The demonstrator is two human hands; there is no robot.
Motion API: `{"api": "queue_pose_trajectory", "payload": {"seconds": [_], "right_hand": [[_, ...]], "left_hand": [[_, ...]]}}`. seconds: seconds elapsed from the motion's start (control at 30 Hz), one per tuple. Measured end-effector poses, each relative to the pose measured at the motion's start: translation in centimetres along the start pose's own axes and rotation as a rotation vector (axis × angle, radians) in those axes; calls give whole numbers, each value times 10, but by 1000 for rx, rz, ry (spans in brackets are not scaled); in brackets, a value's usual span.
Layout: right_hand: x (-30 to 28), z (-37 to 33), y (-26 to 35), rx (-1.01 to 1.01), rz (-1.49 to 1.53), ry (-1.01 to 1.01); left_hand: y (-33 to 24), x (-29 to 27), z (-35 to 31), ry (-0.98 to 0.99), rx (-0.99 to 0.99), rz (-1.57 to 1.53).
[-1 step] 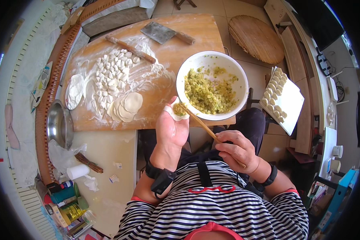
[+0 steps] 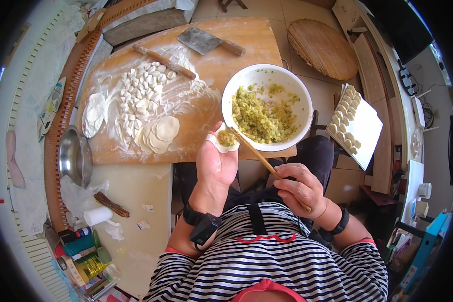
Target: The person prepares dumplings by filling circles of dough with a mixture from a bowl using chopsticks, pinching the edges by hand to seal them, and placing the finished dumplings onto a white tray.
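My left hand (image 2: 217, 166) is palm up beside the near left rim of a white bowl (image 2: 305, 95). Across its fingers lies a round dumpling wrapper (image 2: 220, 148), with a small mound of yellow-green filling (image 2: 227, 138) in the middle. My right hand (image 2: 303, 190) is closed round chopsticks (image 2: 259, 156), whose tips are at the upper right edge of that mound; I cannot tell whether they touch it. Chopped filling (image 2: 259, 117) sits in the bowl. To the left, flat wrappers (image 2: 167, 129) overlap in a stack near many small dough pieces (image 2: 142, 93).
On the floury wooden board (image 2: 259, 38) lie a cleaver (image 2: 199, 41), a rolling pin (image 2: 164, 61) and a dish of flour (image 2: 94, 116). A metal basin (image 2: 75, 157) stands left. Shaped dumplings sit on a white tray (image 2: 366, 132) at right, near a round wooden lid (image 2: 323, 49).
The chopstick tips have shifted slightly up and right, from the middle of the mound toward its edge. My left hand and the wrapper stay put.
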State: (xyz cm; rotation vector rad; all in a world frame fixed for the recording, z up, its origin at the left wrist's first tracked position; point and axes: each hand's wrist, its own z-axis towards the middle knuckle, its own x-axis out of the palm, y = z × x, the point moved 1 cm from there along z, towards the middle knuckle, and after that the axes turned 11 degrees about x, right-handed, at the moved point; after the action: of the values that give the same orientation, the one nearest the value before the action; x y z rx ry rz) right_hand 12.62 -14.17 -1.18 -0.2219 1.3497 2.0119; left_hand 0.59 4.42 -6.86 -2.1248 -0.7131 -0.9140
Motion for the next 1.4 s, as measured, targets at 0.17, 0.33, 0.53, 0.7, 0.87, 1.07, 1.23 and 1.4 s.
{"api": "queue_pose_trajectory", "payload": {"seconds": [0.17, 0.33, 0.53, 0.7, 0.87, 1.07, 1.23, 1.4], "right_hand": [[4, -8, 0, -30, -17, 89], [-3, -19, -1, -11, -60, 11], [0, -19, 0, -49, -46, 56], [2, 0, -4, -1, -70, 28], [1, -8, 0, -59, -45, 78], [-2, -6, 1, -55, -42, 75], [-12, 15, -4, 68, -239, 5], [-9, 35, -28, -29, -384, 265]], "left_hand": [[5, -5, -11, 18, 21, -4], [8, 1, -21, 15, 13, 10], [8, -4, -20, 30, 17, 20], [4, -3, -9, 20, 18, 5], [2, -1, -10, 4, -30, 18], [2, -15, -7, 53, -27, 9], [-14, -17, -11, 137, 91, -88], [-15, 27, -36, 231, 22, -65]]}}
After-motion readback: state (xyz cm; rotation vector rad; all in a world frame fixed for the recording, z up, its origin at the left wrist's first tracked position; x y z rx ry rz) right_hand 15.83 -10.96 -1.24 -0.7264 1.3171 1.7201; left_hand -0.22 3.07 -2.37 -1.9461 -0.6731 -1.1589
